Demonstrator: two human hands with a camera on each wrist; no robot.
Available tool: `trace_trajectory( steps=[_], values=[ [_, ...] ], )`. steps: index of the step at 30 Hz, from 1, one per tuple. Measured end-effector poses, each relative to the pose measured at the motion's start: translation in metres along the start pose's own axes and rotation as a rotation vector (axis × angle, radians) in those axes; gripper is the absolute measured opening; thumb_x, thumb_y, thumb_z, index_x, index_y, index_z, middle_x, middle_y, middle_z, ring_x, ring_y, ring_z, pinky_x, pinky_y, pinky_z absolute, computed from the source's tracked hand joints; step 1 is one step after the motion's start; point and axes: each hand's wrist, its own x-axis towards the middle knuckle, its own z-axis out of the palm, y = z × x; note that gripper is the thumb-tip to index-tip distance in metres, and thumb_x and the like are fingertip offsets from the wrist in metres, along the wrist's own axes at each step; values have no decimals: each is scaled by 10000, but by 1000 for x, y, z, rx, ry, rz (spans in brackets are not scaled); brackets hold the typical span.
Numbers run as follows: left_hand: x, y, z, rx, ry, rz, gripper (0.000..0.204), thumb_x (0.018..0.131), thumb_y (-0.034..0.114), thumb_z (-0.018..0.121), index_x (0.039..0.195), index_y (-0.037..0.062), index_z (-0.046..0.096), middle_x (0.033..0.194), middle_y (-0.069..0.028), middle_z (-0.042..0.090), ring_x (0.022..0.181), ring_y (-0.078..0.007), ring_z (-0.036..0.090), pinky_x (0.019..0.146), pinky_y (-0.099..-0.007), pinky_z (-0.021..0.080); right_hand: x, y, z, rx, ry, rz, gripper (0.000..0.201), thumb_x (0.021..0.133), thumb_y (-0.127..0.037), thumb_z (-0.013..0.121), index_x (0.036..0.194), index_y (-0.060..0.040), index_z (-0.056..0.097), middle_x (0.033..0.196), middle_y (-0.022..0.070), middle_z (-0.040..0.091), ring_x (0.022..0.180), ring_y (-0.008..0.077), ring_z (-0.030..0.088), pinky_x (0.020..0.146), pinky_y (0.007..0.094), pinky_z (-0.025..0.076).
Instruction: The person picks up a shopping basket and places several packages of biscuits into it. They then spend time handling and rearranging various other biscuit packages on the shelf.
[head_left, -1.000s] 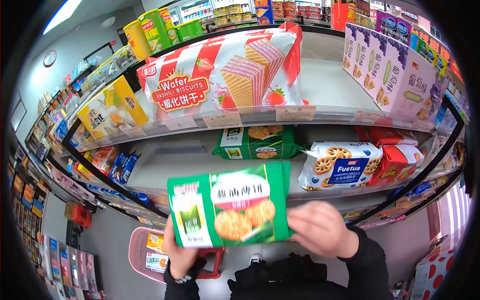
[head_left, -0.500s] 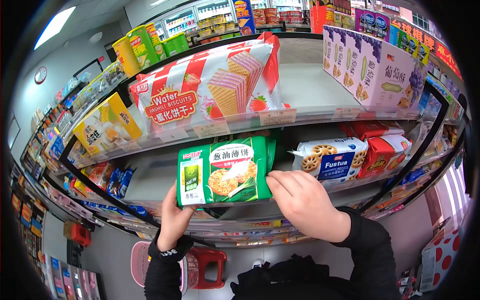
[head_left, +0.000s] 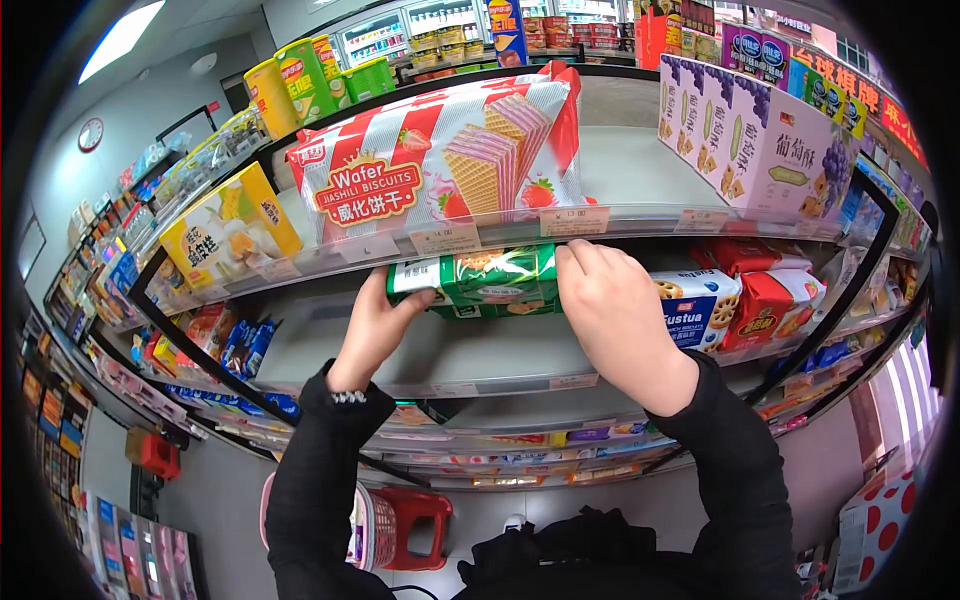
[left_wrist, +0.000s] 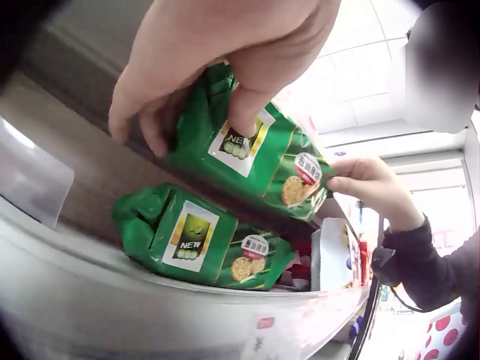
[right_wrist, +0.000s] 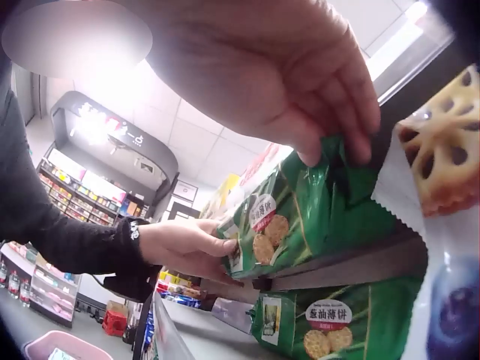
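Between my two hands is a green pack of scallion crackers [head_left: 500, 268], tucked under the lip of the upper shelf. My left hand [head_left: 378, 325] grips its left end, thumb on the front. At the other end, my right hand [head_left: 622, 315] pinches the crimped wrapper with thumb and fingers, as the right wrist view shows. A second green cracker pack [left_wrist: 196, 241] lies on the lower shelf; the held pack [left_wrist: 274, 176] is above it in the left wrist view. Just right of my right hand stands a white and blue Fustua biscuit pack [head_left: 700, 310].
Overhead, the upper shelf's price-tag edge [head_left: 445, 238] runs across, with a big wafer pack [head_left: 440, 160], a yellow box [head_left: 230, 225] and purple grape boxes [head_left: 780, 150] on it. Red packs [head_left: 770, 305] sit at right. A pink basket [head_left: 375, 535] and red stool [head_left: 425, 525] are below.
Both hands have carried the green cracker pack from in front of the shelves up and inward onto the lower shelf's space. Its front face, earlier turned toward me, is now tipped mostly out of view.
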Motion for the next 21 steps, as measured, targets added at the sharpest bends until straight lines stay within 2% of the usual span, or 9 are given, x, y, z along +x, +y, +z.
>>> trace_trajectory(
  steps=[6, 8, 9, 11, 14, 18, 20, 21],
  values=[
    [12, -4, 11, -12, -66, -30, 457, 782, 64, 624, 1173, -52, 418, 1078, -89, 556, 963, -144, 508, 838, -264, 402, -4, 4, 16, -198, -48, 38, 88, 610, -70, 573, 673, -26, 530, 658, 68, 513, 643, 178, 536, 601, 272, 433],
    [18, -8, 13, 41, -39, 69, 461, 788, 92, 623, 1180, -43, 420, 1055, -62, 548, 938, -119, 492, 824, -244, 396, -3, 9, 24, -136, -149, 117, 94, 617, -48, 551, 701, -23, 518, 704, 105, 566, 683, 218, 576, 610, 299, 444],
    [20, -5, 14, 39, -41, 68, 461, 788, 92, 623, 1180, -43, 420, 1055, -62, 548, 938, -119, 492, 824, -244, 396, -2, 12, 27, -136, -152, 119, 94, 617, -48, 551, 701, -23, 518, 704, 105, 566, 683, 218, 576, 610, 299, 444],
    [25, 2, 14, 123, -79, -14, 438, 791, 109, 619, 1163, -37, 439, 1027, -56, 557, 918, -122, 488, 817, -247, 393, 0, 16, 33, -152, -95, 84, 20, 630, -99, 563, 615, -85, 563, 579, 52, 563, 555, 187, 572, 529, 296, 426],
    [26, 7, 12, 41, -129, -91, 436, 785, 121, 631, 1153, -31, 455, 1023, -54, 558, 921, -129, 484, 824, -254, 389, 1, 16, 33, -162, -105, 92, 23, 624, -97, 564, 602, -92, 565, 580, 53, 580, 559, 186, 587, 522, 301, 426],
    [26, 7, 9, 29, -124, -65, 423, 793, 97, 625, 1166, -15, 459, 1055, -67, 569, 932, -138, 506, 843, -273, 403, -1, 17, 31, -163, -110, 127, 22, 625, -94, 561, 605, -87, 570, 587, 63, 582, 572, 198, 589, 540, 307, 435],
    [29, 8, 7, 55, -154, -82, 433, 781, 110, 646, 1158, -10, 471, 1060, -60, 567, 937, -135, 506, 843, -273, 405, -2, 20, 30, -136, -75, 128, 23, 626, -89, 558, 610, -83, 574, 590, 70, 582, 577, 212, 589, 558, 319, 444],
    [30, 7, 7, 30, -151, -66, 432, 772, 112, 654, 1149, -6, 482, 1072, -64, 563, 960, -137, 500, 856, -272, 396, -3, 21, 30, -38, -87, 152, 10, 626, -37, 536, 634, -31, 535, 595, 131, 561, 581, 289, 572, 579, 374, 459]
  ],
)
